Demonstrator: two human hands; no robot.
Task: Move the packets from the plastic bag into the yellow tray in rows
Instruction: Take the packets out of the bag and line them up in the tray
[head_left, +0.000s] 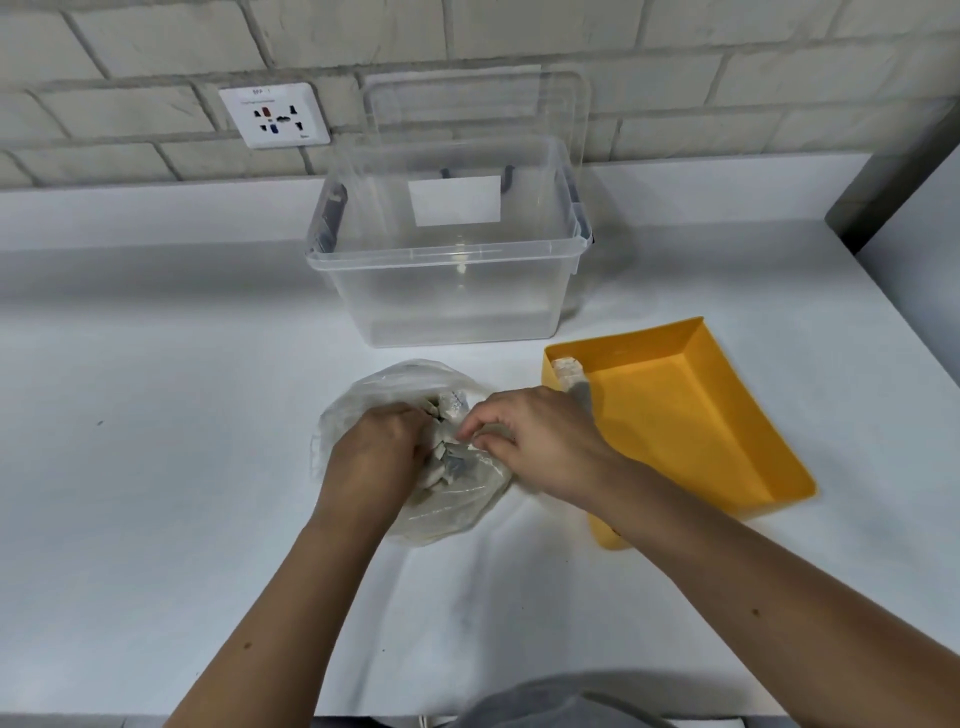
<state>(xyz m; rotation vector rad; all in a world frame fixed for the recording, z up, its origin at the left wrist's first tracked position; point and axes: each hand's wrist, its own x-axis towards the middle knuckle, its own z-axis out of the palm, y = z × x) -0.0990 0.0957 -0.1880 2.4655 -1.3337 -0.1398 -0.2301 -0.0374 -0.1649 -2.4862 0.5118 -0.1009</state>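
Note:
A clear plastic bag (395, 387) lies on the white table, holding several small pale packets (449, 462). My left hand (374, 449) is inside the bag's mouth, fingers curled among the packets. My right hand (540, 436) rests at the bag's right edge, thumb and fingers pinching the bag's rim or a packet; which one is unclear. The yellow tray (691, 415) sits to the right, tilted on the table. One packet (566, 370) lies in its far left corner, with another partly hidden behind my right hand.
An open clear storage box (447, 260) stands behind the bag, its lid (478, 109) leaning on the brick wall. A wall socket (274, 115) is at the back left. The table's right edge runs beside the tray.

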